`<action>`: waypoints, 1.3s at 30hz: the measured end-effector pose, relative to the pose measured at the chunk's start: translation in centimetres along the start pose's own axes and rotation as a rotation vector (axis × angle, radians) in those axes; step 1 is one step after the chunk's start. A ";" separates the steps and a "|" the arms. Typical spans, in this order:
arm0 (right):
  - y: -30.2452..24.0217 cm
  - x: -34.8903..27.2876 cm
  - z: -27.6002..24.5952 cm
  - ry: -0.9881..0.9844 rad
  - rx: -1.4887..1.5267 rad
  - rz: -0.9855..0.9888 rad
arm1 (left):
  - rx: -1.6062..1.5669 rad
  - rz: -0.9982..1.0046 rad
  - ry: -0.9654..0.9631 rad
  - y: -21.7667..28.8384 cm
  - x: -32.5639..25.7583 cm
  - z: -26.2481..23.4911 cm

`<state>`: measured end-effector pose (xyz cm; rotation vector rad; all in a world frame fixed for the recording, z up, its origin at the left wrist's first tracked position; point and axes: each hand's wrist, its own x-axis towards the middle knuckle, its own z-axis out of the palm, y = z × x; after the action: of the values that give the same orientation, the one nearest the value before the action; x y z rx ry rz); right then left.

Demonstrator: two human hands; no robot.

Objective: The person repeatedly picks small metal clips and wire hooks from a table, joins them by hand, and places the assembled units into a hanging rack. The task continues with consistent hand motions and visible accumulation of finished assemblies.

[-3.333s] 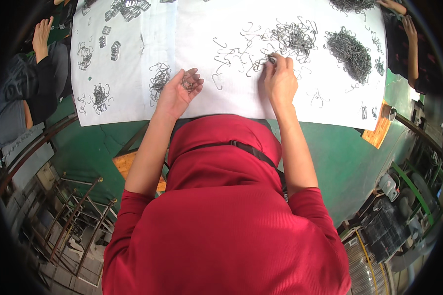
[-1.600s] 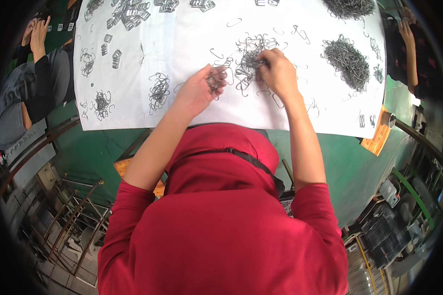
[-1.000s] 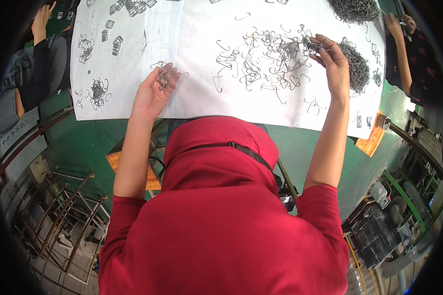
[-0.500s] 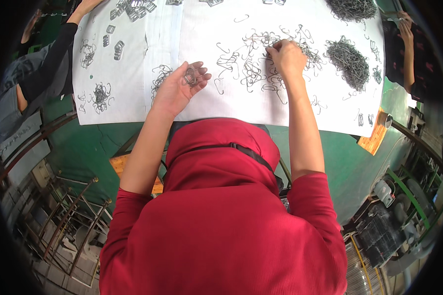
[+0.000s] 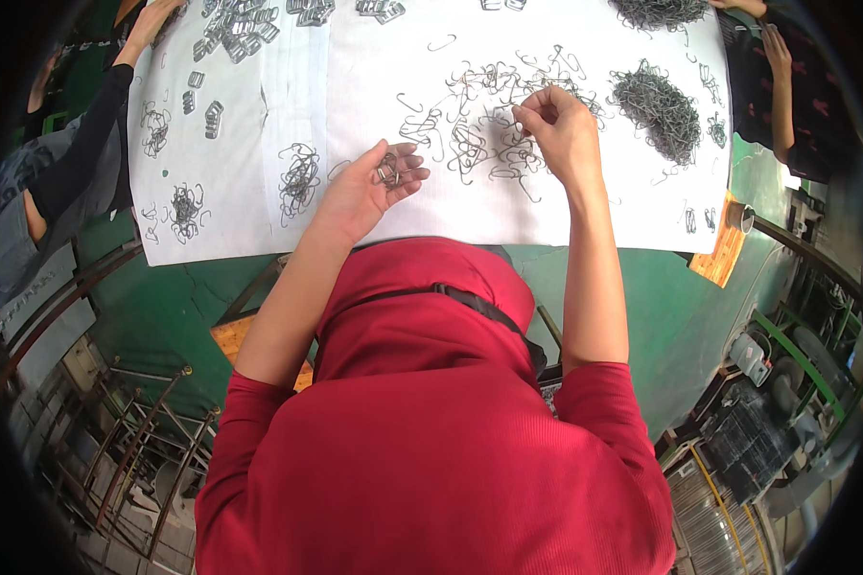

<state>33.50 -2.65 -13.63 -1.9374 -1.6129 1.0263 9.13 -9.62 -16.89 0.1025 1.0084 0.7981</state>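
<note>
My left hand (image 5: 360, 196) is palm up above the white sheet, its fingers loosely curled around a few bent wire hooks (image 5: 387, 172). Thumb and forefinger are pinched together on my right hand (image 5: 564, 134), just over a loose spread of scattered wire hooks (image 5: 470, 144). Whatever sits in that pinch is too small to make out. Beside my left wrist lies a small heap of hooks (image 5: 299, 177).
Dense hook piles (image 5: 657, 110) lie at the right, and bundled metal pieces (image 5: 235, 29) at the far left. The white sheet (image 5: 374, 96) covers the table. Co-workers' arms (image 5: 115, 91) reach in at both sides. A wooden stool (image 5: 714, 249) stands by the right corner.
The view has shifted slightly. My right hand has drawn back from among the scattered hooks, fingers pinched. My left hand, still cupping its hooks, has come nearer to the right hand.
</note>
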 end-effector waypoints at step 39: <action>3.7 -3.5 4.0 0.202 -0.665 -0.372 | 1.741 0.694 1.237 15.0 -8.4 -18.9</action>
<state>32.72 -7.45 -17.88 -1.9067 -2.2600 0.1378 -16.33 -9.40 -14.91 1.6758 2.7028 0.2521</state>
